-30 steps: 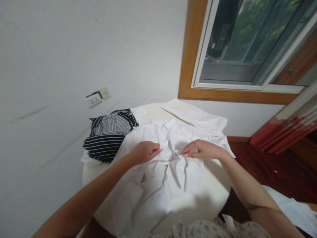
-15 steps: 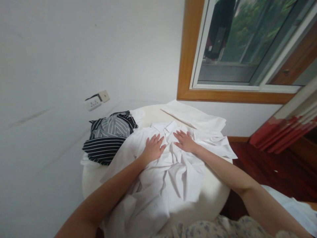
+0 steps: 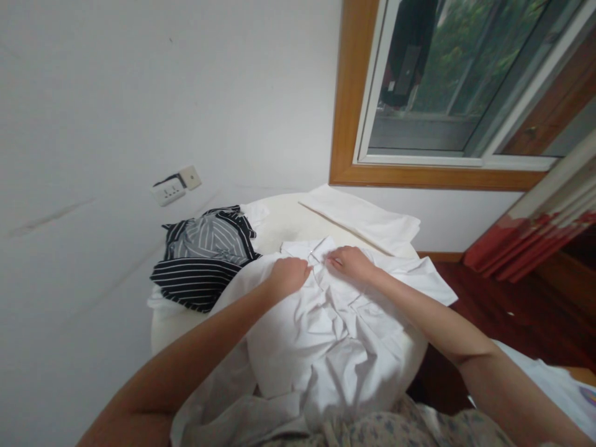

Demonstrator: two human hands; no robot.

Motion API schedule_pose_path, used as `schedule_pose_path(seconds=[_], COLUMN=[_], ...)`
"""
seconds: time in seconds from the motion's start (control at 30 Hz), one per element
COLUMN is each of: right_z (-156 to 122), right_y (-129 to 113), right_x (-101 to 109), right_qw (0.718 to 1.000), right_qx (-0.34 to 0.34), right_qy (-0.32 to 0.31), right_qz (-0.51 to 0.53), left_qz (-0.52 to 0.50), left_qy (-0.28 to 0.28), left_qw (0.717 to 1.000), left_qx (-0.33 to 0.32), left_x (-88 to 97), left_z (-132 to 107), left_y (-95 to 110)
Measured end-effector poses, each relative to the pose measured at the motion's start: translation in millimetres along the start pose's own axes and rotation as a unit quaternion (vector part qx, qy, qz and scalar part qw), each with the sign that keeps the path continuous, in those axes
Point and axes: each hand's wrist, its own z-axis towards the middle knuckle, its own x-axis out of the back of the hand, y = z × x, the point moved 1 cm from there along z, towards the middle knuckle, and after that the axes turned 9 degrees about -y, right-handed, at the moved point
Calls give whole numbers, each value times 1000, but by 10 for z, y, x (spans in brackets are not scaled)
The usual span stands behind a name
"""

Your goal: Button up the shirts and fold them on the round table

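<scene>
A white shirt (image 3: 326, 335) lies crumpled over a round white table (image 3: 172, 323), its collar at the far side. My left hand (image 3: 288, 275) is closed in a loose fist on the shirt just left of the collar opening. My right hand (image 3: 350, 262) pinches the shirt fabric just right of the collar, fingers curled. The two hands are almost touching at the neckline. The lower part of the shirt is bunched toward me, over the table's near edge.
A black-and-white striped garment (image 3: 205, 257) is heaped at the table's left. A folded white cloth (image 3: 363, 217) lies at the far side under a wood-framed window (image 3: 342, 124). A wall socket (image 3: 174, 186) sits on the left wall. Red curtain and dark wooden floor lie to the right.
Both hands went from lying flat near the collar to closing on the fabric at the neckline. The shirt has been pulled toward me and is more bunched.
</scene>
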Motion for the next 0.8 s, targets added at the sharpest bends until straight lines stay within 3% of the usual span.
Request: schedule_pose_path(seconds=[0.07,0.13,0.27,0.4,0.67,0.8], right_z=[249,444,586,566,576,579], right_y=[-101,-207,-295,-184,48,78], right_x=[92,95,-88,-233,-177,-244], right_qw=[999,996,993,992,985,988], right_qx=[-52,-92,-110,-89,-6,-18], right_qy=[11,12,-12,-4,-36,-17], right_qz=[1,12,50,88,167,153], left_qz=[7,-5,-59,-92,-131,-129], left_qy=[37,76,108,164,184,190], left_qw=[998,995,989,982,974,973], left_qx=[42,67,82,33,16,18], left_x=[215,271,-36,-354,-400,-426], left_z=[247,437,597,608,644,661], left_y=[-34,-52,-88,-167,-259,-265])
